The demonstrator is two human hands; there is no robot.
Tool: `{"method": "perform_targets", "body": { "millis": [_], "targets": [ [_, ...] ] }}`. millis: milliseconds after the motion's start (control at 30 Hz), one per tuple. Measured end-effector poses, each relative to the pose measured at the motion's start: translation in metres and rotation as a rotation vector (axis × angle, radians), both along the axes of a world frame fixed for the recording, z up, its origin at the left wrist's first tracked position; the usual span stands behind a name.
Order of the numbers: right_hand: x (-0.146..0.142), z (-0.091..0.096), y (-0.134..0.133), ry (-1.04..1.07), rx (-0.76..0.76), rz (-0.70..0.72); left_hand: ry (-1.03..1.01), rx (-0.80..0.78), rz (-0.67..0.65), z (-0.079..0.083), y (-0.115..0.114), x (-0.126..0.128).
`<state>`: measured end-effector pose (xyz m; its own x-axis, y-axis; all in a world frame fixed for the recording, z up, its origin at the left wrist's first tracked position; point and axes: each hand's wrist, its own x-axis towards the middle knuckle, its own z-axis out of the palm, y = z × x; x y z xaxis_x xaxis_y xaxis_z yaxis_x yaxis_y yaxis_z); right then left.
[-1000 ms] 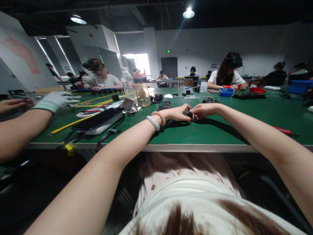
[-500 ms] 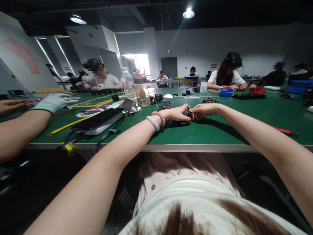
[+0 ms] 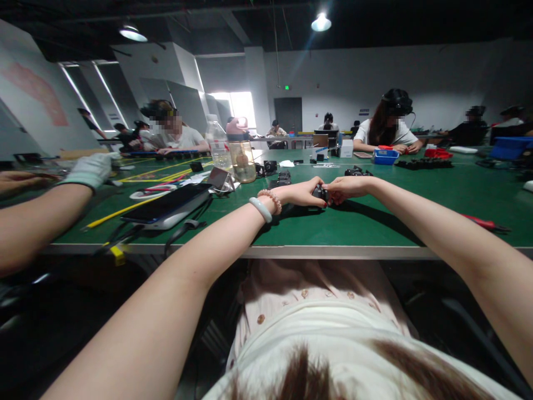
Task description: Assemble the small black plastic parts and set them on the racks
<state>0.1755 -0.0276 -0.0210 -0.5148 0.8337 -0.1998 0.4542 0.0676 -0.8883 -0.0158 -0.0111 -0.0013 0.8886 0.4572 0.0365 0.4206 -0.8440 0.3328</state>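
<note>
Just above the green table (image 3: 328, 228), my left hand (image 3: 306, 192) is closed around a small black device (image 3: 320, 193), its thumb along the near side. From the other side my right hand (image 3: 343, 187) meets it, fingers pinched together at the device's right end. Whether those fingertips hold a separate small part is hidden. What kind of device it is cannot be made out. Behind my left hand lies a dark ribbed part (image 3: 283, 178), and behind my right hand another black part (image 3: 356, 171).
On the left lie a phone on a white power bank (image 3: 170, 206) with cables, yellow tape and a co-worker's gloved hand (image 3: 89, 171). A bottle with amber liquid (image 3: 242, 162) stands behind. Red-handled pliers (image 3: 485, 223) rest at right, with a blue bin (image 3: 385, 156) farther back.
The co-worker's gloved hand at left has drawn back, its fingers no longer stretched out. My right fingers have shifted slightly at the device; my left hand stays put.
</note>
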Motion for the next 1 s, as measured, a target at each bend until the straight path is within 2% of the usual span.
{"method": "perform_targets", "body": {
  "millis": [467, 1000],
  "targets": [
    [0.0, -0.0025, 0.003, -0.02, 0.043, -0.027, -0.01, 0.004, -0.006, -0.0007, 0.0026, 0.0007],
    [-0.0077, 0.0001, -0.0027, -0.058, 0.105, -0.128, -0.015, -0.014, -0.004, -0.0029, 0.0059, 0.001]
  ]
}}
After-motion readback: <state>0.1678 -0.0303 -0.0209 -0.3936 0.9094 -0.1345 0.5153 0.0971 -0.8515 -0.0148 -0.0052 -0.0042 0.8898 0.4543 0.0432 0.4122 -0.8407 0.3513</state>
